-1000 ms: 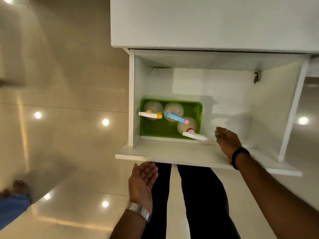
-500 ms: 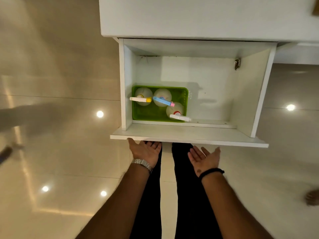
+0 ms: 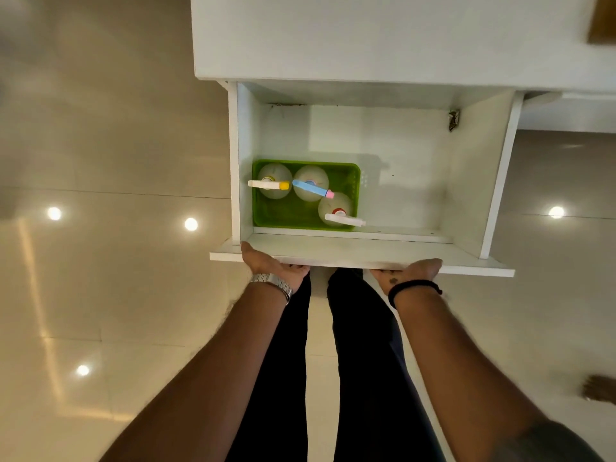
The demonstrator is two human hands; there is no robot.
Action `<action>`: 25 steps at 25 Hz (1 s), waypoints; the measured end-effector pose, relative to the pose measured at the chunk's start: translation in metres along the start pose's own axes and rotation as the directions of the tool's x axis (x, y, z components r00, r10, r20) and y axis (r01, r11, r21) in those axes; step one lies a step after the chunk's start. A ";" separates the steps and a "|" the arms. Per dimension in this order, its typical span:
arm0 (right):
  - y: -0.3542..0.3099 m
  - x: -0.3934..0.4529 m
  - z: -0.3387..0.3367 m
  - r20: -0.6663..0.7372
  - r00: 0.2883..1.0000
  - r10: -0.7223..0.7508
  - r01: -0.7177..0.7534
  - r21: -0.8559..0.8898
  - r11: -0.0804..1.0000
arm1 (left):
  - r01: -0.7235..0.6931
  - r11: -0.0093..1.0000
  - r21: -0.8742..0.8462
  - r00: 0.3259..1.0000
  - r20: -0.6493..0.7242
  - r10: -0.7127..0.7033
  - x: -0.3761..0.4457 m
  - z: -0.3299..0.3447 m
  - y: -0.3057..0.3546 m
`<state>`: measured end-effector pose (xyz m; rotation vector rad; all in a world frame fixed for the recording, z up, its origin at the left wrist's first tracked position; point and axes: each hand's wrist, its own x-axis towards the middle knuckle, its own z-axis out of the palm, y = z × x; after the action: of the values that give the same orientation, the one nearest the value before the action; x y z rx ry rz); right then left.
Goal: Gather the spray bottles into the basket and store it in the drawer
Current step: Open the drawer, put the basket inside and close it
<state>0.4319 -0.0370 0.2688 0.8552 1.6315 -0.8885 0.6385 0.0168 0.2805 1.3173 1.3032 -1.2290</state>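
Note:
The white drawer [image 3: 360,255] stands pulled out under the cabinet. In its front left corner sits a green basket [image 3: 286,213] with three pale spray bottles upright in it: one with a yellow-tipped nozzle [image 3: 274,185], one with a blue and pink nozzle [image 3: 311,189], and one with a white nozzle and red collar [image 3: 337,213]. My left hand [image 3: 270,265], with a metal watch on its wrist, is against the left part of the drawer's front panel. My right hand [image 3: 407,271], with a black band on its wrist, is on the same panel further right. The fingers of both hands are hidden under the panel's edge.
The white cabinet top [image 3: 366,38] overhangs the drawer's back. The right half of the drawer floor [image 3: 406,195] holds nothing. My legs in dark trousers [image 3: 363,361] stand right below the drawer. Glossy tiled floor lies on both sides, and someone's bare foot [image 3: 600,388] shows at the right edge.
My right hand left the inside of the drawer. Both hands came palm-up to the front panel, and their fingers are now tucked under its edge.

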 end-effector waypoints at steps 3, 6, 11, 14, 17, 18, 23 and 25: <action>-0.004 -0.010 0.015 0.051 0.999 -0.010 0.010 0.004 1.000 | -0.014 1.000 0.004 0.999 0.048 0.014 -0.005 0.017 0.005; -0.007 -0.017 0.036 0.072 0.997 -0.003 0.005 -0.027 1.000 | -0.025 1.000 0.001 0.996 0.091 0.025 -0.010 0.036 0.009; -0.017 -0.020 0.077 0.122 0.992 -0.022 0.034 -0.095 0.995 | -0.039 0.999 -0.008 0.984 0.173 0.040 -0.016 0.073 0.023; -0.026 -0.019 0.103 0.133 0.990 -0.041 0.053 -0.093 0.994 | -0.034 0.999 -0.014 0.976 0.213 0.037 -0.021 0.095 0.030; -0.034 -0.022 0.128 0.189 0.980 -0.058 0.074 -0.082 0.994 | -0.017 0.999 -0.028 0.970 0.244 0.023 -0.024 0.116 0.039; -0.036 -0.022 0.136 0.211 0.976 -0.061 0.078 -0.072 0.994 | -0.011 0.999 -0.032 0.968 0.252 0.019 -0.024 0.123 0.043; -0.043 -0.026 0.172 0.194 0.979 -0.066 0.084 -0.088 0.993 | -0.023 1.000 -0.019 0.956 0.293 0.028 -0.024 0.157 0.058; -0.047 -0.028 0.188 0.233 0.970 -0.075 0.097 -0.085 0.992 | -0.042 0.999 -0.019 0.949 0.312 0.046 -0.026 0.172 0.064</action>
<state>0.4798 -0.2269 0.2679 0.5948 1.5046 -0.9254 0.6931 -0.1605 0.2830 1.0839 1.0476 -1.3341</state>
